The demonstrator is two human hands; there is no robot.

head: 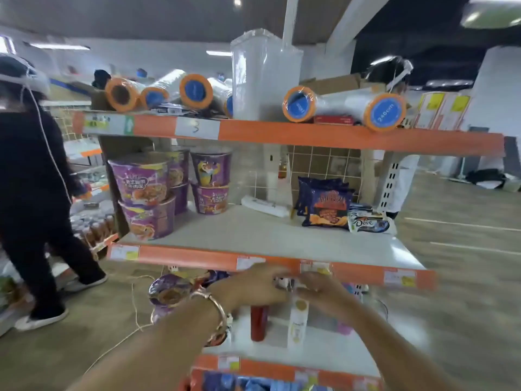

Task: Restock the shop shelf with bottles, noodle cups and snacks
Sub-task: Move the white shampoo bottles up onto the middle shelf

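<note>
Both grips are too blurred to tell: our left hand (253,286) and right hand (321,292) meet just above the red bottle (259,323) and the white bottle (297,320) on the lower shelf (327,345). We judge we are arranging bottles here; the next move needs upright placing. Farther away, noodle cups (146,193) and snack bags (327,204) stand on the middle shelf (253,230).

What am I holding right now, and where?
Can't tell. The left hand is above the red bottle, the right hand at the top of the white bottle; blur hides any grip.
</note>
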